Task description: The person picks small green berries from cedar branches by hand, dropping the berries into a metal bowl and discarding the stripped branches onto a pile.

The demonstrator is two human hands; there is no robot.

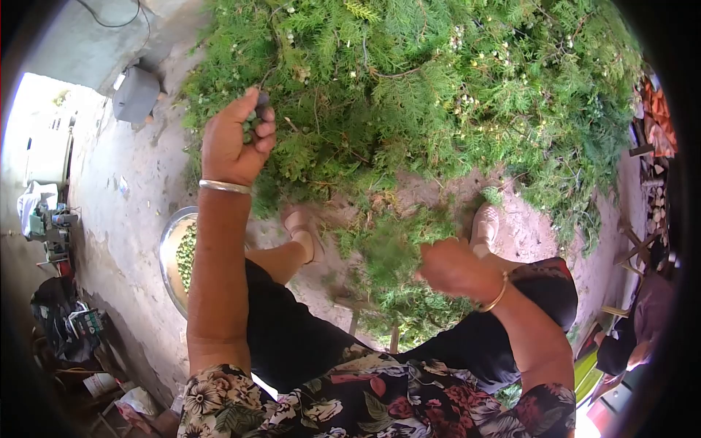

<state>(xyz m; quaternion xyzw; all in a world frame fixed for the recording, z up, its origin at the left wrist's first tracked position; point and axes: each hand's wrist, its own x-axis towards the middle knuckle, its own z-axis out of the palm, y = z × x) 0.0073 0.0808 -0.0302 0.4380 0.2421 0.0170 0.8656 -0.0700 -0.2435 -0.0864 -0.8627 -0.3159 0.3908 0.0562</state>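
Observation:
My left hand (237, 139), with a silver bangle at the wrist, is raised at the near edge of a big heap of green conifer branches (409, 95). Its fingers curl around several small green cones (251, 125). Lower and to the right, my right hand (461, 270) is closed and a little blurred, above the ground between my feet. A blurred green conifer sprig (393, 252) extends from its fingers. Loose sprigs (420, 306) lie beneath it. Left of my knee, a round metal basin (168, 252) holds many small green cones, partly hidden by my left forearm.
Bare concrete floor (124, 226) runs along the left, with a grey object (136, 95) near the wall. Dark bags (66, 321) and mixed clutter line the lower left. Another person (642, 321) is partly visible at the right edge, near wooden pieces (637, 248).

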